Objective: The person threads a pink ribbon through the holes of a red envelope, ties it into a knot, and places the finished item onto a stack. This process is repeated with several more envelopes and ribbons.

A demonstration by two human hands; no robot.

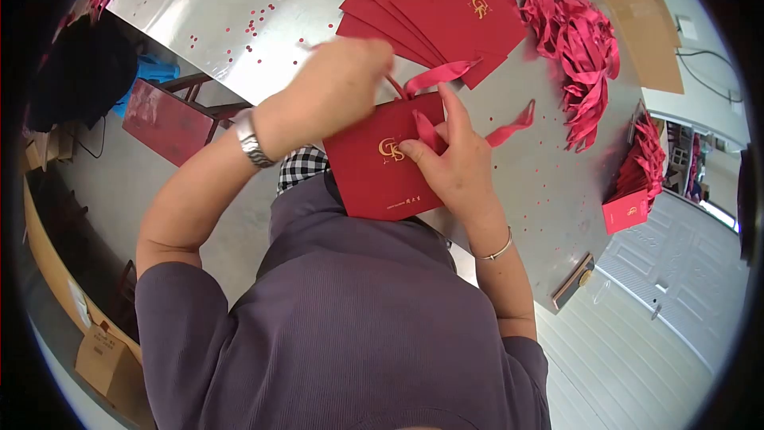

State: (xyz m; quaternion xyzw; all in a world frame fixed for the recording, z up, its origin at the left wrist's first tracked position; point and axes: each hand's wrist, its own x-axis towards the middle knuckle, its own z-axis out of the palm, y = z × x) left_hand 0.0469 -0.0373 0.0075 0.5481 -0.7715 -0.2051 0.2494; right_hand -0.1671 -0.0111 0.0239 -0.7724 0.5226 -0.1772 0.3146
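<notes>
Left hand (342,84), wristwatch on the wrist, is motion-blurred; fingers curled closed at the top edge of the red paper bag (370,179), where the red ribbon (436,76) loops out. Right hand (450,166), bracelet on the wrist, lies on the bag's face beside the gold logo, pinching a ribbon strand against it, index finger extended. The bag is held between both hands, near the torso and over the tabletop (239,16) edge. Beyond the hands: a fanned stack of red bags (454,8); beyond the right hand, a ribbon pile (585,40).
</notes>
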